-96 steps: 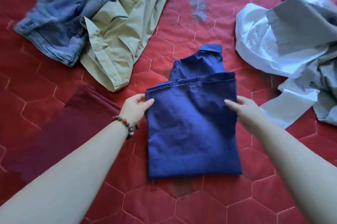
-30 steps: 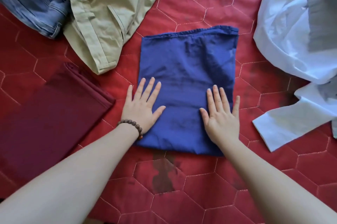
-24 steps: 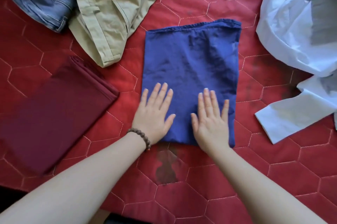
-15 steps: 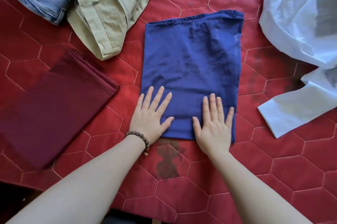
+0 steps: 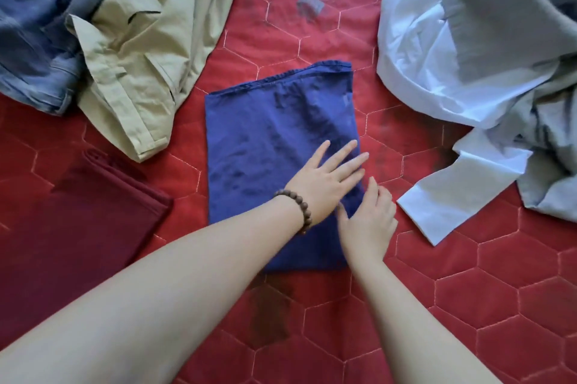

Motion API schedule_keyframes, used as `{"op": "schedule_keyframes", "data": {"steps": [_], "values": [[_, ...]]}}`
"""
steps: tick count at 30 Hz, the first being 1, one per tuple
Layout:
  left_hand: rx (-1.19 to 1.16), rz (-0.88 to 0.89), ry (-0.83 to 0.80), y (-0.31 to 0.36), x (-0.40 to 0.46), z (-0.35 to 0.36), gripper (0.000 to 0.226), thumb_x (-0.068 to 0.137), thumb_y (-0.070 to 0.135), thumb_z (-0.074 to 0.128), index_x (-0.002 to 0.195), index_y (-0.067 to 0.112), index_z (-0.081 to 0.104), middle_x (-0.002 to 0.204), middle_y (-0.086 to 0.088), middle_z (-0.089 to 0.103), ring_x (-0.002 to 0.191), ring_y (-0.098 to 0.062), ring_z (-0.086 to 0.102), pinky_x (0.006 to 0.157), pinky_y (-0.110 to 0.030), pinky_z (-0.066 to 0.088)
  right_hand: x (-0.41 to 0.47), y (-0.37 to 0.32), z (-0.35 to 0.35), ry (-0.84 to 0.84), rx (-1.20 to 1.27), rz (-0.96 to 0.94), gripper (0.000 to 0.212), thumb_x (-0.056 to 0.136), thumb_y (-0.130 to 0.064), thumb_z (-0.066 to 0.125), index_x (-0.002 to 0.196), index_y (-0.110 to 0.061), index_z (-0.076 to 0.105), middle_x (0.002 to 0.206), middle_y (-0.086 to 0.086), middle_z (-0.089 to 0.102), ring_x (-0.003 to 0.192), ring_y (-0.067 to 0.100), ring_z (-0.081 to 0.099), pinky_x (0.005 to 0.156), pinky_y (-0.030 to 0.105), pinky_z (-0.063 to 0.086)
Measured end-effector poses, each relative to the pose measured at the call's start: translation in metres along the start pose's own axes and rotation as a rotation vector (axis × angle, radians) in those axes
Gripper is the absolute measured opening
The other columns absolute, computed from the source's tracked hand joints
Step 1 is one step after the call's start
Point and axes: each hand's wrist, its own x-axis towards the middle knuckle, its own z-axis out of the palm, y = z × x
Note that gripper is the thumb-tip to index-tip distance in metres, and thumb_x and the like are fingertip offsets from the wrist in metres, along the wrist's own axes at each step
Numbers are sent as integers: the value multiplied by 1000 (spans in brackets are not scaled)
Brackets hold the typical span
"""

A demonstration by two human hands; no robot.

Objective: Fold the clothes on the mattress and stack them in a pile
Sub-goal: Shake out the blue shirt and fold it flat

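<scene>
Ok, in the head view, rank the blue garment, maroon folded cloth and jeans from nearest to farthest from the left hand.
From the left hand:
1. Blue garment: directly under the hand.
2. Maroon folded cloth: to its left, lying apart.
3. Jeans: far upper left corner.

Matt blue cloth garment [image 5: 274, 140] lies on a red quilted, stitched mattress [image 5: 468, 305]; bracelet [image 5: 296, 208] of brown wooden-looking beads.

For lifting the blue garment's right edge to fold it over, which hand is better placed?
Probably the right hand: its fingers are curled at the right edge of the folded blue garment, while the left hand lies flat on top, suited to holding the cloth down.
</scene>
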Motion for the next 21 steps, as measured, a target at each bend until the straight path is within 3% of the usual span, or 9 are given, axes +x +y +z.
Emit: {"op": "schedule_keyframes", "data": {"steps": [3,5,7,11,15,21], "values": [[35,180,-126,-5,38,-9,47,99,15,38,145,21,33,159,-1,17,148,-23,7,119,-49,3,16,-8,-1,-84,23,157,58,83,-37,68,128,-11,43,128,10,50,119,31,45,92,44,36],[48,223,-102,-14,51,-13,37,97,13,40,132,22,46,141,-1,42,134,-23,34,118,-43,11,23,-11,-1,-137,60,200,45,85,-38,66,115,-12,45,118,9,58,115,31,49,90,44,36],[116,267,-94,-25,62,-18,28,94,13,43,118,21,54,116,3,56,114,-22,46,115,-41,17,27,-13,-2,-189,60,188,31,88,-36,61,106,-14,50,110,7,61,110,30,51,88,43,35],[240,332,-183,-47,79,-23,16,93,32,52,102,25,64,100,7,59,100,-19,48,107,-38,25,28,-7,-6,-202,108,60,11,93,-26,51,90,-16,48,95,10,60,94,36,54,78,43,42],[292,306,-137,-80,90,-32,22,90,42,57,102,26,67,100,7,60,106,-20,47,108,-39,25,40,5,-18,-209,172,-17,17,91,-20,49,84,-19,34,74,13,59,72,41,53,59,44,42],[246,282,-222,-129,96,-51,37,85,56,58,107,26,57,107,6,65,103,-19,57,101,-32,32,66,15,-47,-165,104,-155,24,93,-26,52,82,-20,31,65,9,52,65,39,48,57,44,42]]}}
